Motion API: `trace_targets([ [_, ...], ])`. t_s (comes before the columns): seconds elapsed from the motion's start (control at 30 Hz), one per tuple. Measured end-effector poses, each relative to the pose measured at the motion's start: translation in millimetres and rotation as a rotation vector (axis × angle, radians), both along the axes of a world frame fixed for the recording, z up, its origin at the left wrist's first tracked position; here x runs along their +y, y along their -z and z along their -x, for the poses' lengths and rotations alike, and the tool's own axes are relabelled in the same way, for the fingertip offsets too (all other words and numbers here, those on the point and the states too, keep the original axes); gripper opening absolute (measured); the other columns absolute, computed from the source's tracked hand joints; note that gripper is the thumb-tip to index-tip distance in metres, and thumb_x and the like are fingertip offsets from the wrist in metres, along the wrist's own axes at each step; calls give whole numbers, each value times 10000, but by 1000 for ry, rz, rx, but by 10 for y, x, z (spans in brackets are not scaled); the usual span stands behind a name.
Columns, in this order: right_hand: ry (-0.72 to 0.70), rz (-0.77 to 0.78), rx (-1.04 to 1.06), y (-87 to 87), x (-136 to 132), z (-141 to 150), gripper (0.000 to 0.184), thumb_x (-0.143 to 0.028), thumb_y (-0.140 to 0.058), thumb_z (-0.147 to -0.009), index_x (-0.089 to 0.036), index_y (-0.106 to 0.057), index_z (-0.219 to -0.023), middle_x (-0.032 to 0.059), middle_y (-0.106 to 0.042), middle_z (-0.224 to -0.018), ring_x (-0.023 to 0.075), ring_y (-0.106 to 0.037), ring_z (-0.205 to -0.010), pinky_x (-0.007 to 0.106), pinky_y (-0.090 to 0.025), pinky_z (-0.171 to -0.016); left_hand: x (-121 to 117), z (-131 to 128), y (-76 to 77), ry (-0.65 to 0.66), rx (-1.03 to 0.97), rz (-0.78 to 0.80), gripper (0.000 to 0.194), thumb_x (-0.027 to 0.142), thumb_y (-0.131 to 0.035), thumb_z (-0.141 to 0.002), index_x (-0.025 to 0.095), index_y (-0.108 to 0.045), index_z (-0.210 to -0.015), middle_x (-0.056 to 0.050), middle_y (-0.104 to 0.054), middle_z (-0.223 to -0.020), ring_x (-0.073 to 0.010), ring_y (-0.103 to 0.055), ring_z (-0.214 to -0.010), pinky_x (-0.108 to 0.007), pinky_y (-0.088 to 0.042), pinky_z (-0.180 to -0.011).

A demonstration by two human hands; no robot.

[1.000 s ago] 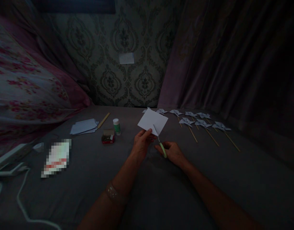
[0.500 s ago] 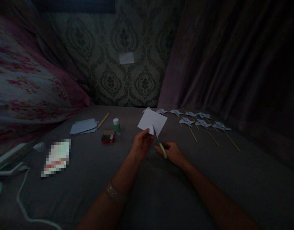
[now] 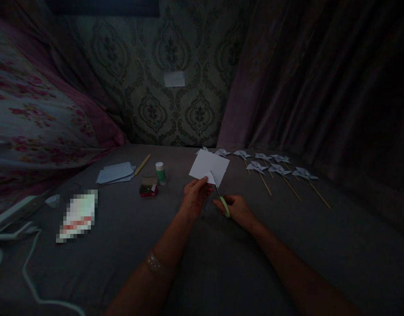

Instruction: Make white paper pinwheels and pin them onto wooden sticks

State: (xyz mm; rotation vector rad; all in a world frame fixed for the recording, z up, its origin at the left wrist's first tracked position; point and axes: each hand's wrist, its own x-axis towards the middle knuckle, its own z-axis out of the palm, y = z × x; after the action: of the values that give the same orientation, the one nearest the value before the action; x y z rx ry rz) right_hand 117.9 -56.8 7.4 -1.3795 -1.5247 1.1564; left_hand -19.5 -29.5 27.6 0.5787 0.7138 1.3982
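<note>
A white square of paper (image 3: pixel 206 164) is pinched by its near edge between the thumb and fingers of my left hand (image 3: pixel 195 196). Fingers of my right hand (image 3: pixel 237 210) are in the handles of light-green scissors (image 3: pixel 225 207). The scissors' metal blades reach over the near right part of the paper, their tip lying toward its middle. Whether the blades are fully closed cannot be made out. Behind and to the right of the paper lie several paper pinwheels (image 3: pixel 257 166) on thin wooden sticks.
To the left are a glue stick (image 3: pixel 160 174), a small open red box (image 3: pixel 148 188) of tiny metal pieces, wooden sticks (image 3: pixel 143 164) and stacked paper sheets (image 3: pixel 115 173). A blurred packet (image 3: pixel 78 215) and a white power strip (image 3: pixel 17 215) with its cord (image 3: pixel 30 281) lie further left.
My left thumb has shifted slightly right along the paper's edge. The paper has turned a little, and the scissors have moved only slightly.
</note>
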Motion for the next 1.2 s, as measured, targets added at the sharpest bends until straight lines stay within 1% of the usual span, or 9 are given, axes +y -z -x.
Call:
trace_targets([
  [0.3,18,-31,-21,54,16,13,411,-546,-707,-579,-171,-548,-520,-20,-513,-503,97,-424,-480,244,-330,-478,7,10,-54,41,-87,157,153,151,-669,-685,149,-549,-589,19,-553,-494,-73,-508,-447,-204,-393,-485],
  [0.43,-22,-118,-144,79,8,6,358,-505,-693,-630,-160,-601,-599,-5,-562,-569,118,-482,-554,245,-347,-526,35,26,-7,-41,-32,95,174,198,-693,-668,154,-538,-602,27,-552,-506,-82,-537,-472,-211,-399,-514],
  [0.57,-57,-121,-229,63,8,-23,355,-506,-671,-659,-165,-598,-596,-6,-550,-569,128,-494,-585,245,-332,-533,122,114,77,-150,-13,57,206,234,-723,-629,164,-531,-660,32,-580,-552,-87,-553,-499,-210,-379,-506],
  [0.63,-2,-102,-149,34,29,-53,372,-533,-657,-654,-167,-604,-619,0,-569,-603,134,-509,-603,248,-347,-543,170,164,121,-174,2,52,233,225,-734,-606,170,-513,-657,37,-580,-569,-88,-560,-520,-206,-384,-513],
  [0.73,145,-50,29,5,106,-139,415,-583,-650,-622,-170,-609,-626,5,-578,-617,131,-511,-594,254,-369,-559,209,192,186,-171,65,33,249,215,-737,-584,174,-497,-635,50,-550,-558,-86,-541,-514,-211,-407,-524],
  [0.83,294,-42,165,28,222,-276,445,-609,-693,-554,-172,-613,-580,6,-571,-593,126,-500,-586,257,-371,-573,193,150,226,-125,170,45,184,190,-712,-584,168,-546,-661,37,-562,-562,-93,-530,-495,-227,-431,-523],
  [0.93,391,-64,305,87,326,-419,437,-595,-734,-506,-178,-624,-577,8,-588,-606,129,-509,-603,258,-380,-598,144,85,232,-46,244,39,169,147,-677,-583,151,-622,-743,-22,-647,-668,-126,-583,-550,-243,-454,-531],
  [1.03,419,-85,376,142,382,-508,408,-561,-755,-506,-182,-632,-596,8,-611,-635,134,-525,-624,261,-387,-614,110,53,233,24,260,13,215,134,-672,-571,143,-658,-785,-55,-674,-731,-152,-609,-589,-256,-470,-540],
  [1.2,364,-82,424,176,383,-512,347,-487,-780,-528,-175,-656,-619,-4,-624,-652,125,-535,-638,256,-390,-641,120,70,279,28,360,-46,206,193,-718,-576,156,-685,-776,-81,-687,-815,-161,-614,-649,-230,-462,-521],
])
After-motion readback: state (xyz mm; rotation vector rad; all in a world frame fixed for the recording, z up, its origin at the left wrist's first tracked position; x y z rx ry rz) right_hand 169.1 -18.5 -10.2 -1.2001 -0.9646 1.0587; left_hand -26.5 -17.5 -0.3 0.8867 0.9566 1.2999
